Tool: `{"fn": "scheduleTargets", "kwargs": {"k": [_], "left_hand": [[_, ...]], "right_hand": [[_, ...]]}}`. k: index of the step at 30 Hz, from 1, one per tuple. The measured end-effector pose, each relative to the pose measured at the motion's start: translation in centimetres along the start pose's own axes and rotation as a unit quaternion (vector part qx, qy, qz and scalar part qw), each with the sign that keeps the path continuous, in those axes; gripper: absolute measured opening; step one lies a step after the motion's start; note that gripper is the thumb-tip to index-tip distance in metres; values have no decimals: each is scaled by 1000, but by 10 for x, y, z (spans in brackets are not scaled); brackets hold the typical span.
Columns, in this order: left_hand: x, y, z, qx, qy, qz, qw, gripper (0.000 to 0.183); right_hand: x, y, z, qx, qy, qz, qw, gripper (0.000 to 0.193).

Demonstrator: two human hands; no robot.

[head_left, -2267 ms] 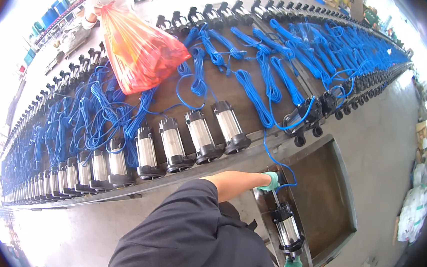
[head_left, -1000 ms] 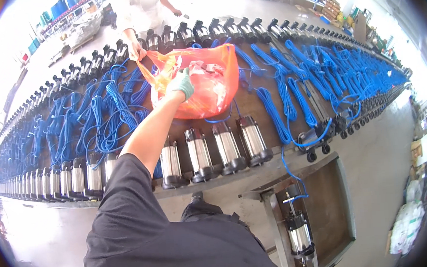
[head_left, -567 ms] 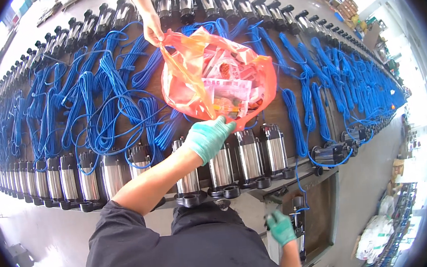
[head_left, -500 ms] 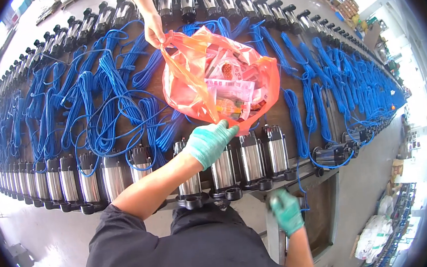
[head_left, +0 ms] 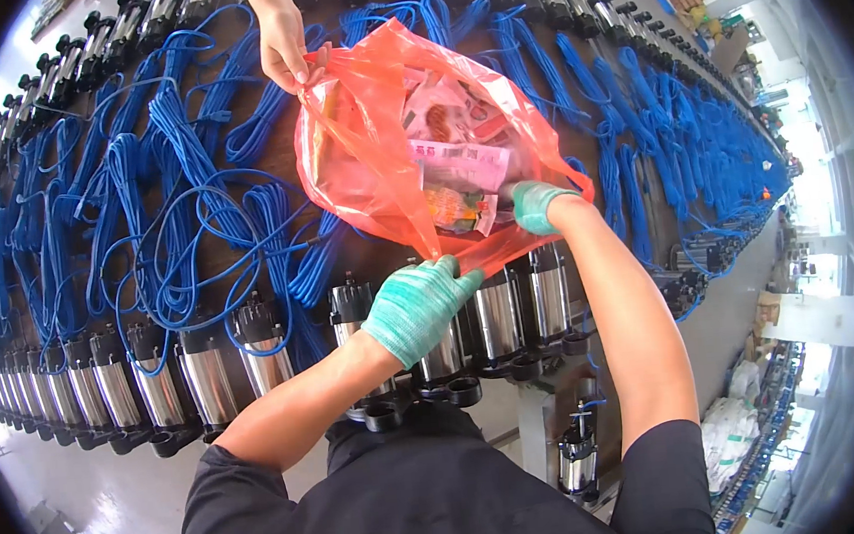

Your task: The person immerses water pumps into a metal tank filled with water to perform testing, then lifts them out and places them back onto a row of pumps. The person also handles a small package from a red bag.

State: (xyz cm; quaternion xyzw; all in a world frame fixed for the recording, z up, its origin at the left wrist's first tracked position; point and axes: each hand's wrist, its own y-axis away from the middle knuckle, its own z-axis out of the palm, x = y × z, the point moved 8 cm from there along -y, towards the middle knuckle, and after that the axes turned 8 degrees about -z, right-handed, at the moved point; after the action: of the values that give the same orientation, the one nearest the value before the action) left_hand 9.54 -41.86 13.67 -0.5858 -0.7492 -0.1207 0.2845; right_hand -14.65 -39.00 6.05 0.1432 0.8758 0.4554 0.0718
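A thin, red-orange plastic bag hangs open above the table. Inside lie several small printed packets, among them a pink packet. My left hand, in a pale green knit glove, is closed on the bag's near rim. Gloved likewise, my right hand reaches over the right rim into the bag, beside the packets; its fingertips are partly hidden, so what they hold does not show. Another person's bare hand grips the bag's far left corner.
Coiled blue cables cover much of the dark table. Rows of steel-and-black cylindrical pumps line its near and far edges. One pump stands lower down, below my right forearm. White sacks lie at the lower right.
My right hand has come up from below the table edge and into the bag. My left hand still holds the rim. The bag's mouth is spread wider toward the right.
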Motion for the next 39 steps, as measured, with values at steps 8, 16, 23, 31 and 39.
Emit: {"fn": "scheduleTargets", "kwargs": {"k": [8, 16, 23, 31, 39], "left_hand": [[-13, -5, 12, -46, 38, -28, 998, 37], [-12, -5, 22, -68, 48, -25, 996, 39], [20, -29, 28, -75, 66, 30, 995, 41], [-5, -13, 23, -48, 37, -21, 998, 44], [-11, 0, 19, -34, 103, -71, 992, 51]], "right_hand": [[17, 12, -26, 217, -209, -13, 954, 64], [-93, 2, -27, 195, -228, -184, 936, 47], [207, -63, 140, 396, -511, 139, 750, 30], [42, -53, 43, 265, -330, 96, 901, 71], [29, -25, 38, 271, -360, 95, 888, 85]]}}
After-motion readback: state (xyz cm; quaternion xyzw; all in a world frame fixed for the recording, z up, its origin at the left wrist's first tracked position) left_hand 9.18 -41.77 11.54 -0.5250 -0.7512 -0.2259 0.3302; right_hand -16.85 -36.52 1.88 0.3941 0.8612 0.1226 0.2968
